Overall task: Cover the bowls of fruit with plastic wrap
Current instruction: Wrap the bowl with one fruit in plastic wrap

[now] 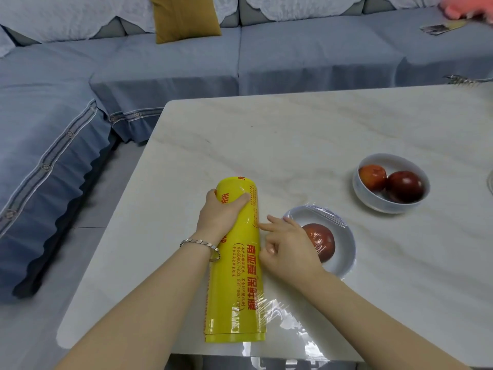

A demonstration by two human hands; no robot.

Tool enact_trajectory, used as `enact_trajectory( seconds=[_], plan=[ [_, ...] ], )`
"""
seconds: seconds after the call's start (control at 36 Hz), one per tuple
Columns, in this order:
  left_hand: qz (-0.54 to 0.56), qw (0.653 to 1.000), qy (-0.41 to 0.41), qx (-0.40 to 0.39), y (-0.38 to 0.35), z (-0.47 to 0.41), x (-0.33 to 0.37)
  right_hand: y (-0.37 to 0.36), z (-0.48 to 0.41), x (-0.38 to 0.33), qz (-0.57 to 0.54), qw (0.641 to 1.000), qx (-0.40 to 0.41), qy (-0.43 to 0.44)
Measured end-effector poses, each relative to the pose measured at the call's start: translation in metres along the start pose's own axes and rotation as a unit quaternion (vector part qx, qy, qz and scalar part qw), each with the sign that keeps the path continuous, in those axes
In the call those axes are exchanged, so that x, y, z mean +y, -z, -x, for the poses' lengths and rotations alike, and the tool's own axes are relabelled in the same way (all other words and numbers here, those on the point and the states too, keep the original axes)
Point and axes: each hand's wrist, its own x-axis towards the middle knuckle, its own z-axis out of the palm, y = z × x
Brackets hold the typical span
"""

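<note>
The near bowl (344, 249) sits on the white desk (293, 134) with one red fruit (321, 241) in it, and shiny plastic wrap (320, 212) is already stretched over it. The wrap runs back from the bowl to the big yellow roll (240, 276), just left of the bowl. The roll lies long-ways, pointing away from the person. The left hand (218, 217) has its grip curled tight around the far end of the roll. The right hand (288, 249) is between roll and bowl, with its fingers loosely bent and one finger touching the roll's edge. This hand is nearer the wrap, so it looks set to tear it. The far bowl (360, 188), well off to the right, holds two red fruits (405, 186) and has no wrap yet.
</note>
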Motion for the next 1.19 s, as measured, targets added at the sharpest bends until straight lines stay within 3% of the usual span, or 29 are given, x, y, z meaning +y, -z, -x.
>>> enact_trajectory(
  seconds=[0.19,0.39,0.5,0.64,0.94,1.19],
  plan=[
    [0.001,0.999,0.016,-0.050,-0.002,0.045,-0.031,0.015,0.009,-0.005,0.008,0.999,-0.014,-0.051],
    [0.038,0.999,0.012,-0.021,0.000,0.050,-0.036,0.016,0.015,-0.008,0.015,0.997,-0.011,0.073],
    [0.043,0.999,0.020,-0.008,0.006,0.044,-0.027,0.022,0.013,-0.011,-0.050,0.997,-0.039,0.034],
    [0.073,0.997,0.005,0.025,0.014,0.029,-0.012,0.022,-0.004,-0.020,-0.022,0.998,-0.058,0.007],
    [-0.017,1.000,-0.009,0.022,-0.001,0.012,-0.008,0.016,-0.023,-0.018,-0.053,0.988,-0.117,-0.087],
    [-0.008,1.000,-0.009,0.013,0.001,0.007,-0.014,0.005,-0.016,-0.001,0.004,0.998,-0.059,-0.023]
  ],
)
